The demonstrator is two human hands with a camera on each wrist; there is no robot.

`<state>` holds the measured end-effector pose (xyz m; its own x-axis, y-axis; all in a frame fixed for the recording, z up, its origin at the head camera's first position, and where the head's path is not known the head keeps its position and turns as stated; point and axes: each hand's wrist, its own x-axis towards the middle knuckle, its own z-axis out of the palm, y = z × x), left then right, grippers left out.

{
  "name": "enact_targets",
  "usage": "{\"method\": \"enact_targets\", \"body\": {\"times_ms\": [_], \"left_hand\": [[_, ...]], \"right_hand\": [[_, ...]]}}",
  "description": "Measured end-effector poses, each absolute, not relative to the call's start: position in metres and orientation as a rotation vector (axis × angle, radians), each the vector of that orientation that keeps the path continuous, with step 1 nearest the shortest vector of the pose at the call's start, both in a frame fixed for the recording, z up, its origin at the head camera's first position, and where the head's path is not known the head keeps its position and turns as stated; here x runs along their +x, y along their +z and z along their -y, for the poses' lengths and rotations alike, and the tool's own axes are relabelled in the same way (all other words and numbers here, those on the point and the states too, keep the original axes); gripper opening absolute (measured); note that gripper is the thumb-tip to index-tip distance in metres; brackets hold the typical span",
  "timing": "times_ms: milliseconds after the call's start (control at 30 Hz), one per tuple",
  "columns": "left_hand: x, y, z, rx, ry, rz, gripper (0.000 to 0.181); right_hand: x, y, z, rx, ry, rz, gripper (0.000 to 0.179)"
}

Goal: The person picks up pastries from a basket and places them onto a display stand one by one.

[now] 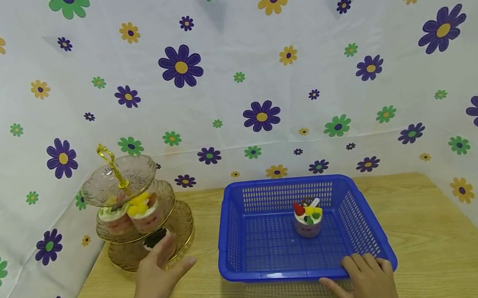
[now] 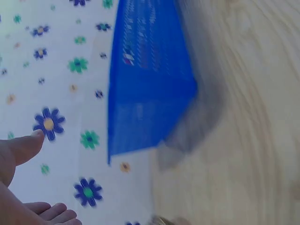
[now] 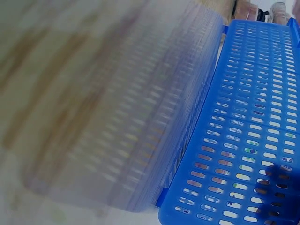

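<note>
My left hand [image 1: 154, 282], thumb and fingers spread, is at the lower tier of a three-tier stand [image 1: 117, 257], right in front of a dessert cup [image 1: 156, 237] with a dark topping. The fingertips partly cover that cup; whether they touch it cannot be told. In the left wrist view the same hand [image 2: 23, 178] has nothing between thumb and fingers. My right hand [image 1: 368, 285] holds the near right rim of a blue plastic basket [image 1: 310, 273], fingers over the edge and thumb outside. Inside the basket stands a dessert cup [image 1: 308, 226] with fruit-like toppings.
Two more dessert cups, one green-topped [image 1: 114, 221] and one yellow-topped [image 1: 146, 218], stand on the middle tier. A gold handle [image 1: 112, 164] rises from the top tier. Flower-patterned cloth [image 1: 222, 99] hangs behind and at both sides of the wooden table [image 1: 432, 243].
</note>
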<state>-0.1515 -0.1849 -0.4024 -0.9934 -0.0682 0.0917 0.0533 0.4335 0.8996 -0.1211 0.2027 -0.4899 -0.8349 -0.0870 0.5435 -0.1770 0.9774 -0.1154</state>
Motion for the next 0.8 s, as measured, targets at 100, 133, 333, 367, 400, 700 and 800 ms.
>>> {"method": "enact_targets", "body": {"times_ms": [100,133,333,367,400,700,800], "left_hand": [[-0.156,-0.391,0.163,-0.125,-1.663,2.559,0.077],[-0.159,-0.389,0.156,-0.173,-1.671,2.562,0.078],[-0.178,-0.382,0.106,-0.442,-1.759,2.547,0.086],[-0.181,-0.381,0.098,-0.475,-1.774,2.546,0.087],[-0.185,-0.379,0.09,-0.496,-1.784,2.551,0.088],[-0.225,-0.361,0.031,-0.615,-1.744,2.691,0.094],[-0.246,-0.353,0.02,-0.701,-1.726,2.715,0.092]], "right_hand": [[-0.122,-0.49,-0.203,0.185,0.217,2.56,0.056],[-0.122,-0.49,-0.203,0.183,0.217,2.559,0.056],[-0.122,-0.49,-0.203,0.179,0.213,2.563,0.055],[-0.122,-0.49,-0.203,0.181,0.211,2.564,0.055],[-0.121,-0.49,-0.202,0.184,0.21,2.563,0.055],[-0.121,-0.491,-0.203,0.222,0.211,2.518,0.053],[-0.121,-0.49,-0.204,0.219,0.202,2.537,0.053]]}}
